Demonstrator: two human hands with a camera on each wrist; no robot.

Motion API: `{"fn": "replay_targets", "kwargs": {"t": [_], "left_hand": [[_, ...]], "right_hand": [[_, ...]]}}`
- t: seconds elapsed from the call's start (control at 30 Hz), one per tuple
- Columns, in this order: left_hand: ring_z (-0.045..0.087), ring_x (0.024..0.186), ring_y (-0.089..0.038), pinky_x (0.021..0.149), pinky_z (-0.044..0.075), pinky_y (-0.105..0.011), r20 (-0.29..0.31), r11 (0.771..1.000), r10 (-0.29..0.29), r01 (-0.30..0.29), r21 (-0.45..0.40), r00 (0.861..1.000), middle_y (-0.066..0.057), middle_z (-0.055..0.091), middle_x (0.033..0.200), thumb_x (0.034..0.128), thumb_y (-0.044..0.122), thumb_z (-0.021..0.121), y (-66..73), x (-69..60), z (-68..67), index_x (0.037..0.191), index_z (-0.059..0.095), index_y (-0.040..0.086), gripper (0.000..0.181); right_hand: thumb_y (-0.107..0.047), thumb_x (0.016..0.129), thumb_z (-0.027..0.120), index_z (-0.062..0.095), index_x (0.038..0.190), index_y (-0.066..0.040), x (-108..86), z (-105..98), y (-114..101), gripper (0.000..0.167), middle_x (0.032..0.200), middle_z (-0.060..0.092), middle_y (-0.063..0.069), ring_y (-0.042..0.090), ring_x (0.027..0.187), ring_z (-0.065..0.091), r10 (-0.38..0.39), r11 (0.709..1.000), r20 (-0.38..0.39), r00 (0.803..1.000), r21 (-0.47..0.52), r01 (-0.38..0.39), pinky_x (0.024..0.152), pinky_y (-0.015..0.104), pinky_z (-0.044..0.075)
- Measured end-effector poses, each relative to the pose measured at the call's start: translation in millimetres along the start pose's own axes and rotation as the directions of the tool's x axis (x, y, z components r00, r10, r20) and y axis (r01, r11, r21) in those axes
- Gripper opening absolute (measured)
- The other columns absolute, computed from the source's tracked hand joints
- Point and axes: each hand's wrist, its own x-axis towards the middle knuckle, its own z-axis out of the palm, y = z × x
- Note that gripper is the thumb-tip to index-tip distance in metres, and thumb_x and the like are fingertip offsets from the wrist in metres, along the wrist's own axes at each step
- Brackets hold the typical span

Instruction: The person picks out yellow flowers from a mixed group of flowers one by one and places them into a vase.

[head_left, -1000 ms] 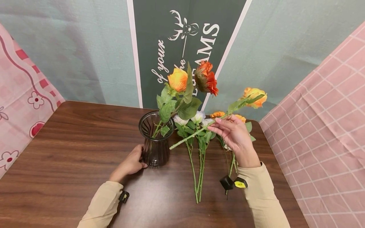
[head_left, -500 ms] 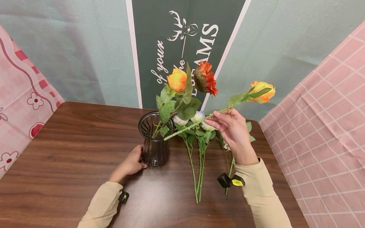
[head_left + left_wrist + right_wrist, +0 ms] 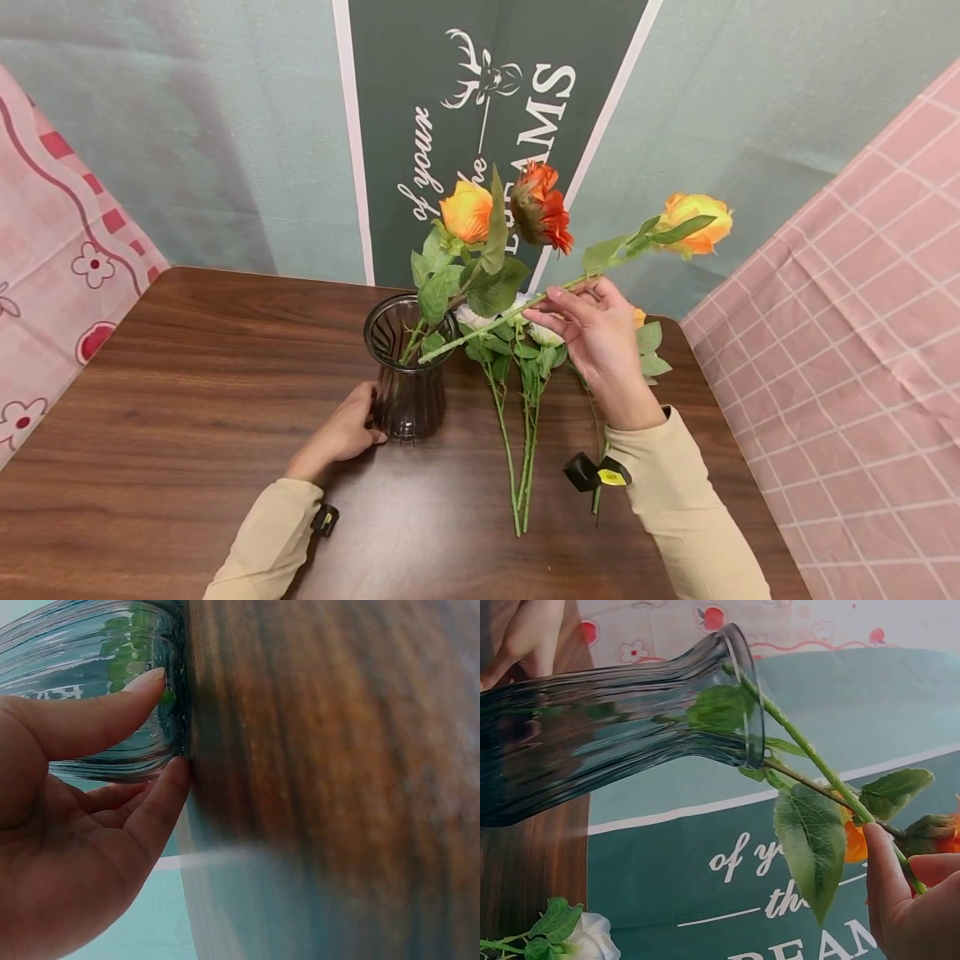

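A dark, clear glass vase (image 3: 408, 408) stands upright on the table. My left hand (image 3: 348, 429) holds it low at the base; in the left wrist view the thumb (image 3: 112, 712) lies across the glass. Inside the vase are an orange-yellow rose (image 3: 467, 212) and a red-orange flower (image 3: 542, 207), both leaning right. My right hand (image 3: 600, 342) pinches the stem of another yellow-orange rose (image 3: 696, 223), tilted with its bloom up to the right. In the right wrist view that rose's green stem (image 3: 810, 754) has its cut end at the vase mouth, seemingly just inside the rim.
White flowers (image 3: 546, 333) with long stems (image 3: 528, 467) lie right of the vase. Behind my right forearm lie more leafy stems (image 3: 651, 350) and an orange bloom, partly hidden. A printed cloth (image 3: 262, 150) hangs behind the brown wooden table (image 3: 187, 417).
My right hand has moved left and up with the rose, bringing the stem's end from beside the vase to its mouth. The bloom has risen to the right. My left hand stays put.
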Motion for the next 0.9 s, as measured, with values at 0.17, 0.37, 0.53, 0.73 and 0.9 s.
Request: {"fn": "replay_targets", "kwargs": {"t": [0.17,0.37,0.53,0.73,0.9], "left_hand": [[0.046,0.109,-0.041,0.088,0.045,-0.044,0.002,1.0,0.014,-0.014,-0.027,1.0,-0.028,0.043,0.113,0.0659,-0.015,0.067,0.4,-0.2,0.4,0.114,0.038,-0.012,0.056],[0.046,0.108,-0.042,0.088,0.045,-0.044,0.006,1.0,0.011,-0.011,-0.024,1.0,-0.028,0.043,0.113,0.0659,-0.015,0.067,-0.6,-0.6,0.8,0.114,0.038,-0.012,0.056],[0.046,0.109,-0.042,0.088,0.045,-0.044,0.011,1.0,0.0,0.0,-0.02,1.0,-0.028,0.042,0.115,0.0672,-0.015,0.066,-0.7,-0.5,0.6,0.115,0.038,-0.012,0.055],[0.046,0.109,-0.041,0.088,0.045,-0.044,0.007,1.0,0.002,-0.002,-0.014,1.0,-0.027,0.043,0.114,0.0672,-0.015,0.066,-0.5,0.5,0.3,0.114,0.038,-0.011,0.055],[0.046,0.108,-0.04,0.088,0.045,-0.044,0.001,1.0,0.018,-0.018,-0.009,1.0,-0.026,0.043,0.112,0.0664,-0.014,0.067,-0.6,0.6,0.8,0.113,0.039,-0.011,0.055]], "right_hand": [[0.015,0.087,0.045,0.046,0.079,0.0,0.7,0.9,3.9,0.018,0.075,0.061,0.014,0.027,0.068,0.065,-0.007,0.999,0.001,1.0,-0.038,0.007,0.073,0.045,0.052],[0.015,0.087,0.045,0.049,0.087,-0.001,1.5,3.0,5.6,0.017,0.072,0.06,0.012,0.026,0.067,0.064,-0.023,0.998,-0.011,1.0,-0.059,0.022,0.072,0.045,0.053],[0.017,0.086,0.044,0.048,0.09,0.0,1.7,5.2,6.9,0.018,0.073,0.058,0.011,0.027,0.067,0.063,-0.002,0.999,-0.008,1.0,-0.047,0.002,0.073,0.046,0.052],[0.016,0.086,0.045,0.048,0.091,0.0,2.3,6.6,8.9,0.017,0.075,0.058,0.012,0.027,0.069,0.063,0.023,0.998,-0.005,1.0,-0.06,-0.023,0.075,0.046,0.052],[0.014,0.087,0.046,0.048,0.092,0.0,2.4,7.8,9.5,0.014,0.077,0.058,0.013,0.028,0.071,0.063,0.04,0.996,0.004,0.999,-0.077,-0.039,0.077,0.047,0.051]]}}
